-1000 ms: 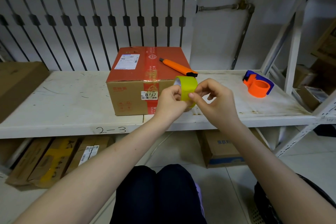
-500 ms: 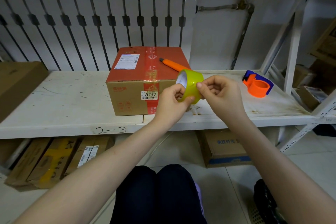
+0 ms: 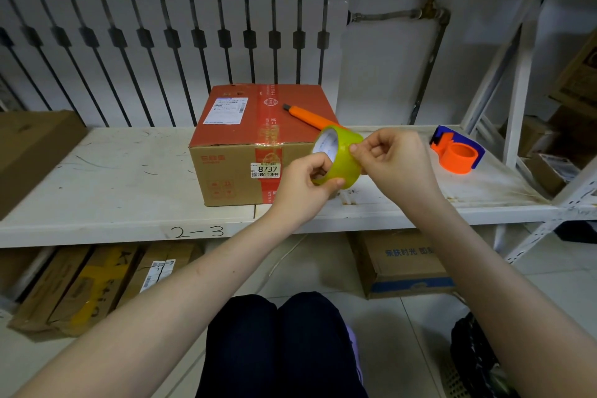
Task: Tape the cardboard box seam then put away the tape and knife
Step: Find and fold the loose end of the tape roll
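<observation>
Holding the roll of yellow tape (image 3: pixel 339 157) up between both hands, we have it just in front of the shelf's (image 3: pixel 122 178) front edge, beside the front right corner of the cardboard box (image 3: pixel 258 139). Our left hand (image 3: pixel 305 186) grips the roll from below, its fingers (image 3: pixel 318 168) curled narrow through the core and the thumb pressed on the outer band. Our right hand (image 3: pixel 392 161) has its fingers pinched tight against the band's right side. The box sits at the middle of the shelf, a red tape strip running over its top seam and down the front. An orange knife (image 3: pixel 308 116) lies on the box top near its right edge. An orange and blue tape dispenser (image 3: pixel 457 155) rests toward the shelf's right end, well apart from the box.
</observation>
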The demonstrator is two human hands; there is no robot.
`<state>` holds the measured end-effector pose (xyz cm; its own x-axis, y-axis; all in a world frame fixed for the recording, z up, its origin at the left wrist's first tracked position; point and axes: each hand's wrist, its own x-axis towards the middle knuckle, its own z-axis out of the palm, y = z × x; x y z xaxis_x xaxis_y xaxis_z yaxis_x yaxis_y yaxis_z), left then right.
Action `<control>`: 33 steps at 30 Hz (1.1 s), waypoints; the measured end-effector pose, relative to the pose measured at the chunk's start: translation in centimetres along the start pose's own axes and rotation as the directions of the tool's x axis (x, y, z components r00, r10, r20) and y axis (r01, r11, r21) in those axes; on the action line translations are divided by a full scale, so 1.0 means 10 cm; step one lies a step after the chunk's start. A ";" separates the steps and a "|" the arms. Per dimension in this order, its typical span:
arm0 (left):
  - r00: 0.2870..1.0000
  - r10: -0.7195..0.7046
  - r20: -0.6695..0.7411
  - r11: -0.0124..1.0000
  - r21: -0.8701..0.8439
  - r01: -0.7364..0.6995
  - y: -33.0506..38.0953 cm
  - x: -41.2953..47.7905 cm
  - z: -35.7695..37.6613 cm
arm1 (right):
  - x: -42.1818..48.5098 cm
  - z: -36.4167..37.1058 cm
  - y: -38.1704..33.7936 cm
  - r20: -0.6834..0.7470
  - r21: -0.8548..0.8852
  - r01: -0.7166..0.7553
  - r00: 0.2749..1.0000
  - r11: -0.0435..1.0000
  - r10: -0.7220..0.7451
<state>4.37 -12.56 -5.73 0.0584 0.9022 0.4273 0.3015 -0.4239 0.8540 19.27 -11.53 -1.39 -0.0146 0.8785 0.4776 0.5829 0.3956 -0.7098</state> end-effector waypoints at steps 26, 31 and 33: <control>0.999 -0.038 0.012 0.998 -0.043 0.038 0.00 -0.04 0.01 | -0.02 -0.03 0.04 0.311 0.363 -0.475 0.873 0.802 0.377; 0.916 -0.318 0.245 0.924 -0.137 0.357 0.08 0.10 -0.03 | -0.01 0.03 0.06 0.302 0.431 -0.446 0.891 0.785 0.340; 0.870 -0.445 0.214 0.865 -0.149 0.479 0.13 0.18 -0.05 | -0.01 0.04 0.06 0.290 0.430 -0.450 0.890 0.783 0.352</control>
<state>4.37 -11.51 -3.68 0.1207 0.9901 -0.0720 0.1472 0.0539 0.9876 19.32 -11.30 -2.09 -0.0432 0.9988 0.0248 0.1132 0.0296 -0.9931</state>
